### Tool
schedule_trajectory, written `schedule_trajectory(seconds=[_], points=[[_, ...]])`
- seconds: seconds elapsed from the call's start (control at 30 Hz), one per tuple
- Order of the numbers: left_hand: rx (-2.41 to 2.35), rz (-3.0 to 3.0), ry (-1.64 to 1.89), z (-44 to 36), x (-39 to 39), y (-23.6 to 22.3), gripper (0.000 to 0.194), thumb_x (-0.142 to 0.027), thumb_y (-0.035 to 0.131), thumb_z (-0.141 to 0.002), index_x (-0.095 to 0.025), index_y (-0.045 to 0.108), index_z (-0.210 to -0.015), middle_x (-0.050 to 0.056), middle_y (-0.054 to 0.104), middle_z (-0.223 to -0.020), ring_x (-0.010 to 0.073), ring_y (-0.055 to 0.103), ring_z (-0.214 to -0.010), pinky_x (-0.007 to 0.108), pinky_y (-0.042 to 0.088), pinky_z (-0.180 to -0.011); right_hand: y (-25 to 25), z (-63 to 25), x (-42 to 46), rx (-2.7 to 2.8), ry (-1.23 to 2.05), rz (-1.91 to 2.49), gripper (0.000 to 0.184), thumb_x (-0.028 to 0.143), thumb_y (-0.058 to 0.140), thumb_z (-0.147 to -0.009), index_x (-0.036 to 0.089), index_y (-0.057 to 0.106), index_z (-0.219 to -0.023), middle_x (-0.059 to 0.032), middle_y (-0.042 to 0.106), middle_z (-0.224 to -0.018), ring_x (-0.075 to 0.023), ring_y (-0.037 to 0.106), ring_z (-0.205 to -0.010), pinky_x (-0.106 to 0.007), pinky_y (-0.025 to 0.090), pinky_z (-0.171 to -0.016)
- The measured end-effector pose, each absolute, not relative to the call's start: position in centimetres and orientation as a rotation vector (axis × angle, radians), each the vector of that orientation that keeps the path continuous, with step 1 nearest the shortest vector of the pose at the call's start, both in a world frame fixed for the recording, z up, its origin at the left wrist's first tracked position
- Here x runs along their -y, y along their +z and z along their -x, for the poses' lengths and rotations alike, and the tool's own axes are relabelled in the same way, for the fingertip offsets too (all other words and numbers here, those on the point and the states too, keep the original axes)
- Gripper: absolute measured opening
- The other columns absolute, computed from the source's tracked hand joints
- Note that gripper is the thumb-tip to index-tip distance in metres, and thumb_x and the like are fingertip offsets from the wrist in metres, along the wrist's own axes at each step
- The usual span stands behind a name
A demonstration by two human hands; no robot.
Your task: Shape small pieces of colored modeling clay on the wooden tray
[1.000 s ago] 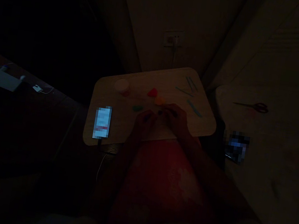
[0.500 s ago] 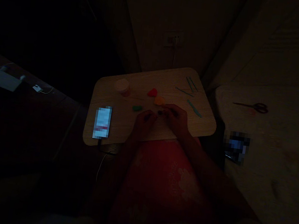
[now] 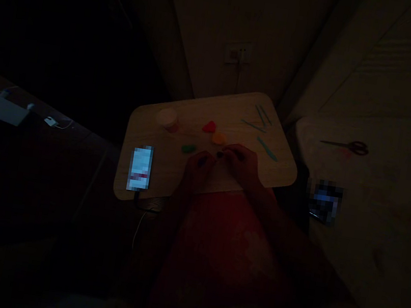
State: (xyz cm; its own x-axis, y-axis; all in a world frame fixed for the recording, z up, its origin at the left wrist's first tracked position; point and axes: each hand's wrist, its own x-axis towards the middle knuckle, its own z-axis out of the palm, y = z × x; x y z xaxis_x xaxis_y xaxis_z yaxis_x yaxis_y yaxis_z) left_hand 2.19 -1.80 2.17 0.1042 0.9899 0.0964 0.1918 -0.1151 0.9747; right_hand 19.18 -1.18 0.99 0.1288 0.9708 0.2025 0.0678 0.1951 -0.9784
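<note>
My left hand [image 3: 199,167] and my right hand [image 3: 242,160] meet over the near side of a small wooden table [image 3: 166,181], fingers curled inward. Between their fingertips is a small dark lump of modelling clay [image 3: 220,154], gripped from both sides; its exact shape is lost in the dim light. Just beyond the fingers lie an orange clay lump [image 3: 219,139] and a red one [image 3: 209,126]. A green clay piece [image 3: 188,149] rests left of them, close to my left hand.
Thin teal modelling tools [image 3: 267,149] lie at the table's right. A lidded tub [image 3: 167,118] stands at the back left, and a lit phone [image 3: 140,168] with a cable lies at the front left. Scissors [image 3: 349,146] and another blurred device [image 3: 325,202] rest on the pale surface at right.
Both hands stay almost where they were, with the dark lump between them. The right fingers have drawn slightly closer together. The view has shifted a little.
</note>
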Motion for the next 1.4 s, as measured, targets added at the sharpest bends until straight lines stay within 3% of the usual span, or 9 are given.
schedule_trajectory(seconds=[0.17,0.33,0.43,0.57,0.7,0.93,1.1,1.23,1.4], points=[[-1.233,-1.475,1.127,-2.20,1.74,1.98,0.029,-0.039,0.069,-0.084,-0.018,0.060,-0.066,-0.002,0.053,-0.062,0.0114,0.046,-0.060,0.023,0.037,-0.056,0.90,-19.32,1.14,1.275,0.883,1.153,0.035,0.039,0.059,-0.094,0.020,0.065,-0.064,0.0008,0.060,-0.058,-0.0128,0.056,-0.058,-0.027,0.046,-0.062],[-1.236,-1.467,1.119,-2.27,1.68,1.89,0.030,-0.039,0.067,-0.084,-0.019,0.058,-0.065,-0.003,0.050,-0.060,0.0109,0.043,-0.058,0.024,0.035,-0.054,0.33,-19.26,0.94,1.185,0.977,1.115,0.027,0.041,0.056,-0.095,0.020,0.074,-0.098,-0.0009,0.070,-0.073,-0.0134,0.062,-0.060,-0.027,0.051,-0.062],[-1.233,-1.479,1.110,-2.27,1.72,2.05,0.030,-0.038,0.067,-0.084,-0.019,0.057,-0.064,-0.003,0.049,-0.060,0.0108,0.042,-0.058,0.024,0.034,-0.054,0.21,-19.26,0.91,1.206,0.972,1.124,0.028,0.040,0.058,-0.094,0.021,0.076,-0.105,-0.0046,0.076,-0.087,-0.0157,0.069,-0.071,-0.029,0.056,-0.068],[-1.227,-1.489,1.099,-2.24,1.79,2.17,0.029,-0.038,0.065,-0.086,-0.018,0.058,-0.066,-0.002,0.050,-0.062,0.0108,0.043,-0.059,0.024,0.034,-0.055,0.22,-19.26,0.91,1.233,0.911,1.136,0.019,0.035,0.072,-0.084,0.022,0.079,-0.095,-0.0063,0.079,-0.093,-0.0186,0.073,-0.082,-0.032,0.057,-0.077],[-1.231,-1.485,1.112,-2.20,1.75,2.02,0.028,-0.037,0.066,-0.086,-0.018,0.059,-0.066,-0.002,0.051,-0.061,0.0107,0.043,-0.058,0.023,0.034,-0.053,0.32,-19.19,0.96,1.232,0.893,1.155,0.018,0.036,0.081,-0.075,0.021,0.078,-0.085,-0.0045,0.078,-0.087,-0.0186,0.070,-0.080,-0.031,0.055,-0.073],[-1.239,-1.489,1.114,-2.21,1.77,2.00,0.028,-0.037,0.066,-0.086,-0.018,0.059,-0.066,-0.003,0.051,-0.062,0.0108,0.044,-0.059,0.023,0.035,-0.055,0.78,-19.33,1.24,1.216,0.896,1.167,0.036,0.043,0.060,-0.093,0.021,0.064,-0.065,0.0009,0.057,-0.059,-0.0136,0.053,-0.058,-0.027,0.044,-0.058],[-1.220,-1.483,1.109,-2.25,1.76,2.01,0.031,-0.039,0.066,-0.087,-0.018,0.058,-0.065,-0.003,0.050,-0.061,0.0108,0.043,-0.058,0.024,0.035,-0.055,0.67,-19.41,1.10,1.221,0.879,1.155,0.022,0.040,0.061,-0.092,0.022,0.073,-0.087,-0.0011,0.066,-0.070,-0.0150,0.060,-0.064,-0.029,0.049,-0.062],[-1.197,-1.500,1.118,-2.18,1.63,1.77,0.031,-0.038,0.065,-0.087,-0.018,0.057,-0.065,-0.002,0.050,-0.061,0.0108,0.043,-0.057,0.024,0.035,-0.055,0.55,-19.36,1.07,1.230,0.899,1.125,0.027,0.037,0.058,-0.092,0.022,0.076,-0.106,-0.0057,0.076,-0.091,-0.0175,0.070,-0.078,-0.031,0.056,-0.070],[-1.197,-1.500,1.107,-2.13,1.62,1.81,0.030,-0.037,0.065,-0.088,-0.019,0.057,-0.065,-0.003,0.049,-0.061,0.0104,0.042,-0.057,0.024,0.034,-0.054,0.49,-19.19,1.05,1.179,0.979,1.111,0.029,0.041,0.058,-0.092,0.024,0.077,-0.107,-0.0052,0.077,-0.090,-0.0169,0.071,-0.073,-0.031,0.057,-0.066]])
